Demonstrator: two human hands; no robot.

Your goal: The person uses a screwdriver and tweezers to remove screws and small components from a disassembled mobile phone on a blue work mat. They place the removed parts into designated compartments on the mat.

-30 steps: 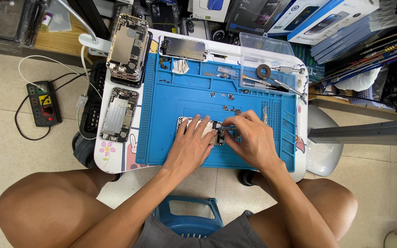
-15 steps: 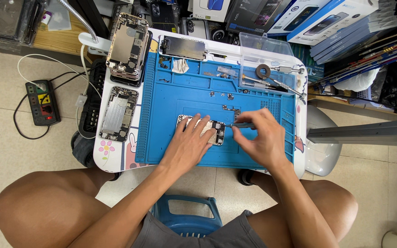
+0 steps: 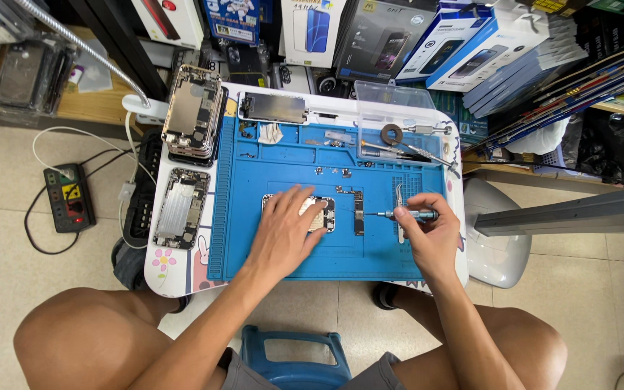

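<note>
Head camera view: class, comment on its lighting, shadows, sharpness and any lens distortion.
Head view: light is even and soft, with only faint shadows under the left hand and right hand; the blue work mat and screwdriver are sharp, without motion blur; straight edges bow slightly toward the frame's borders, a wide-angle effect.

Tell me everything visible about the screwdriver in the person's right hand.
The screwdriver is a slim precision driver with a teal-blue, metallic-looking handle and a thin dark shaft. It lies nearly level over the blue work mat, tip pointing left toward the narrow dark circuit board beside the opened phone. The right hand pinches its handle with the fingertips. Whether the tip touches the board cannot be told. The metal tweezers lie just behind it.
</note>
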